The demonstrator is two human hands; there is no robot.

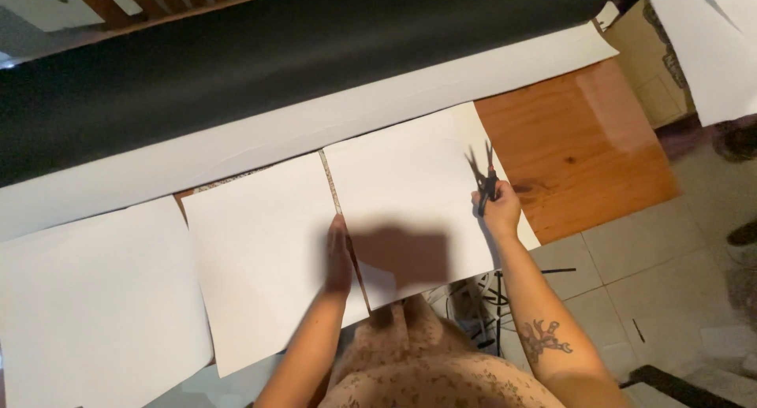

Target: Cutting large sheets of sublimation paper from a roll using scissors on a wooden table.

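From the head camera, looking down, the right hand (498,208) was closed around the handles of a pair of black scissors (482,175), whose blades stood open and pointed away from the person, over the right edge of a white sheet (402,179). The left hand (340,258) lay flat, fingers together and stretched out, pressing on the seam where that sheet met a second white sheet (260,242) to its left; it held nothing. A thin ruler (331,183) ran along the same seam, from just above the left fingertips up toward the far side. A blurred brownish patch covered the part of the sheet just right of the left hand, so nothing could be told there. A third white sheet (87,305) lay farther left, hanging over the near edge. Beyond the sheets ran a long white strip of paper (315,120) and past it a wide black roll (300,53) that crossed the whole picture. The wooden table (576,148) showed bare and orange-brown at the right, beside the right hand. A brown cardboard box (643,57) with a dark printed figure on its side stood at the table's far right corner, with another white sheet (710,45) leaning beside it. Black offcut strips (489,298) lay on the tiled floor (646,258) below the table edge.
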